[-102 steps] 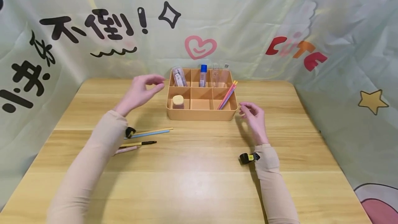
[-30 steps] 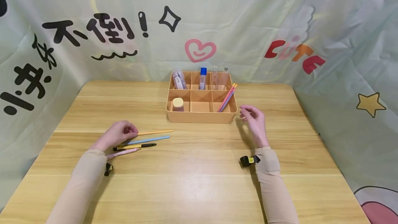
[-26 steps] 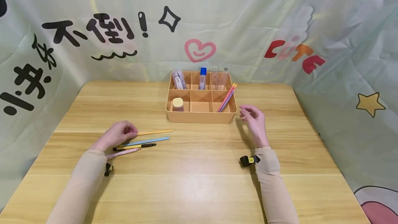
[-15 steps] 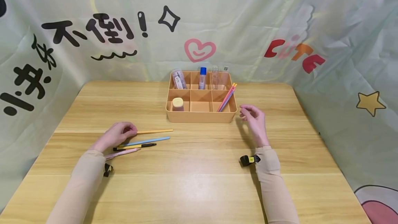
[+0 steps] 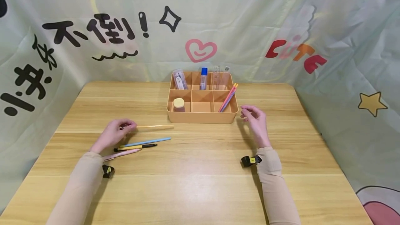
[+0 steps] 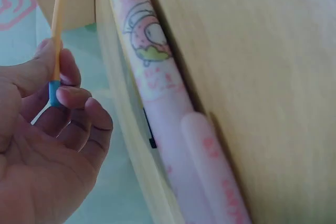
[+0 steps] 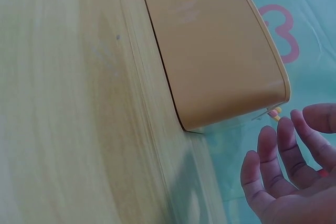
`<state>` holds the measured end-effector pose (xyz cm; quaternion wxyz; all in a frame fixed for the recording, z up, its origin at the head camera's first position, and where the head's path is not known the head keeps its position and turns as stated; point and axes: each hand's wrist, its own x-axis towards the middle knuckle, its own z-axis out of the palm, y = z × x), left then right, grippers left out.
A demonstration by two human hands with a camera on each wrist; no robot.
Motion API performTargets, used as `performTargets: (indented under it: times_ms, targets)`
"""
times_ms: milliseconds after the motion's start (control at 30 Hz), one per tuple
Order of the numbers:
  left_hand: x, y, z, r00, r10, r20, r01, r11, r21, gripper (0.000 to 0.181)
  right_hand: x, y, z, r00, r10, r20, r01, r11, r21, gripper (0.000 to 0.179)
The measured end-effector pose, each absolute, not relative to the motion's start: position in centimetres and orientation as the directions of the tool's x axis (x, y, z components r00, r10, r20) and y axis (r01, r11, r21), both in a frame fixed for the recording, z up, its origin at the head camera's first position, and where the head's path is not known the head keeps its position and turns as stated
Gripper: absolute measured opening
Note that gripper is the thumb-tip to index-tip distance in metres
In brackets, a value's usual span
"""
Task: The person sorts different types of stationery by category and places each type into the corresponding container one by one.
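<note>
Closest to you on the desk, the pink pen slants out beside your left sleeve; just past it comes the black-and-yellow pen, then the blue stick, right ends all aimed inward. And beyond those, there's your left hand, its fingers clamped together on the yellow stick, gripping by the blue-tipped end! Here's the relation that counts: the stick runs off rightward from your fingers, long axis nearly level and straight across, its free tip finishing just in front of the organiser's front left corner; whether that tip touches the desk, you can't quite tell. Your right hand is much nearer the organiser, just beside its front right corner, fingers loosely bent, a little apart, holding nothing. Look into the organiser's front row: the cream-lidded jar stands at left, and the pink and purple sticks lean rightward at right. Behind, the clear packet tilts at left, the blue-capped tube stands upright mid-row, and farthest off hangs the backdrop with its pink heart.
</note>
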<state>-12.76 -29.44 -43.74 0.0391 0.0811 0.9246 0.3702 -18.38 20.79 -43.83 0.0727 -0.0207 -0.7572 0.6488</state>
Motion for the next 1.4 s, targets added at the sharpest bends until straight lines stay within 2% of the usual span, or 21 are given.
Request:
performTargets:
  times_ms: [333, 567, 733, 867, 1067, 1267, 1400]
  targets:
    - [-12.4, -30.2, -42.3, -0.992, 0.110, 0.068, 0.124, 0.652, 0.748, 0.035, -18.4, 20.8, -43.8, -0.989, 0.127, 0.079, -0.059, 0.150, -0.987, 0.028]
    - [-12.3, -30.8, -41.4, -0.994, -0.018, 0.110, 0.075, 0.621, 0.780, 0.039, -18.4, 20.8, -43.9, -0.989, 0.126, 0.080, -0.061, 0.145, -0.988, 0.029]
    - [-12.4, -30.6, -41.4, -0.978, -0.133, 0.164, 0.065, 0.547, 0.835, 0.039, -18.4, 20.8, -43.9, -0.989, 0.124, 0.080, -0.062, 0.139, -0.988, 0.029]
    - [-12.4, -30.4, -41.2, -0.960, -0.228, 0.163, 0.045, 0.449, 0.892, 0.034, -18.4, 20.8, -43.9, -0.989, 0.125, 0.073, -0.057, 0.132, -0.990, 0.028]
    - [-12.5, -30.0, -40.5, -0.933, -0.340, 0.119, 0.049, 0.207, 0.977, 0.018, -18.4, 20.8, -43.8, -0.990, 0.121, 0.068, -0.051, 0.140, -0.989, 0.028]
    - [-12.8, -29.9, -40.2, -0.918, -0.391, 0.072, 0.077, 0.002, 0.997, 0.011, -18.5, 20.7, -43.9, -0.990, 0.120, 0.072, -0.054, 0.146, -0.988, 0.027]
    - [-13.2, -29.7, -39.9, -0.903, -0.423, 0.067, 0.107, -0.070, 0.992, 0.011, -18.4, 20.7, -43.8, -0.990, 0.122, 0.070, -0.052, 0.148, -0.988, 0.027]
